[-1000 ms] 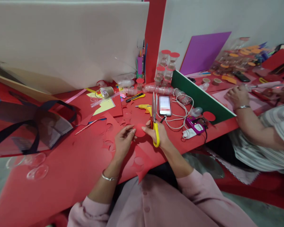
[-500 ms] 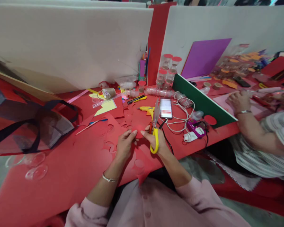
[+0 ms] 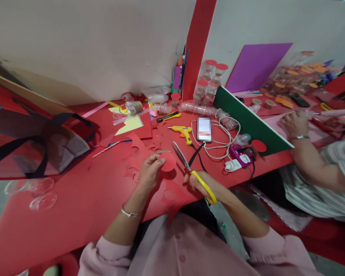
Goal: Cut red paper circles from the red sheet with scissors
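Observation:
A red paper circle (image 3: 168,162) is pinched at its left edge between the thumb and fingers of my left hand (image 3: 150,171). My right hand (image 3: 202,183) is closed around the yellow handles of a pair of scissors (image 3: 186,163). Their blades point up and away, just right of the circle and apart from it. Beneath both hands lie red paper offcuts (image 3: 132,172) with round cut-outs. A yellow glue gun (image 3: 182,132) rests on the table beyond the scissors.
A phone (image 3: 204,129) with white cables, a purple power adapter (image 3: 240,155) and a green board (image 3: 247,120) stand to the right. Red-topped plastic cups (image 3: 202,86) are stacked behind. A bag (image 3: 37,138) and clear lids (image 3: 43,201) occupy the left. A co-worker's arm (image 3: 310,153) is at far right.
My right hand has let go of the circle's edge and moved right and down, turning the scissors so the blades point up-left. My left hand still holds the circle. The view has tilted downward.

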The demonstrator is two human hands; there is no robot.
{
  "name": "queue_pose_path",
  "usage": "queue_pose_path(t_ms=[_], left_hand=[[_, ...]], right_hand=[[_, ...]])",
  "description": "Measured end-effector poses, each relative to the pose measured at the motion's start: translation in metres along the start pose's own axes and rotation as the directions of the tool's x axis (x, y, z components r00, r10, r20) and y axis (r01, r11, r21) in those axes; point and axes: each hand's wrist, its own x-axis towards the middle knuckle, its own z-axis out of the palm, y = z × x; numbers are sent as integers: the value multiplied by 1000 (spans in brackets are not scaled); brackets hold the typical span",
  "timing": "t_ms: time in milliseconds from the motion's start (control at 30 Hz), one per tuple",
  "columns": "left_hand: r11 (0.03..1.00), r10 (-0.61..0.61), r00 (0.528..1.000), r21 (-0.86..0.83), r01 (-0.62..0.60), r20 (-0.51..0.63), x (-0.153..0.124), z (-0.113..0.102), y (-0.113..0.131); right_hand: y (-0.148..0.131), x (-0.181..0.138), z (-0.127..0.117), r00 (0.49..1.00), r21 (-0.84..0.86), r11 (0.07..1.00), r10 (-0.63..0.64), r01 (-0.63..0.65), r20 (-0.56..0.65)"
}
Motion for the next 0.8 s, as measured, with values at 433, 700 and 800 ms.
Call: queue_pose_path(t_ms=[433, 700, 800], left_hand=[[999, -41, 999, 6, 41, 14, 3, -5, 0], [999, -8, 998, 41, 5, 54, 2, -10, -2], [999, -8, 998, 53, 4, 60, 1, -9, 0]], right_hand=[[-4, -1, 3, 991, 70, 997, 2, -11, 131], [-6, 0, 4, 991, 76, 997, -12, 2, 130], [-2, 0, 4, 992, 66, 998, -32, 24, 120]])
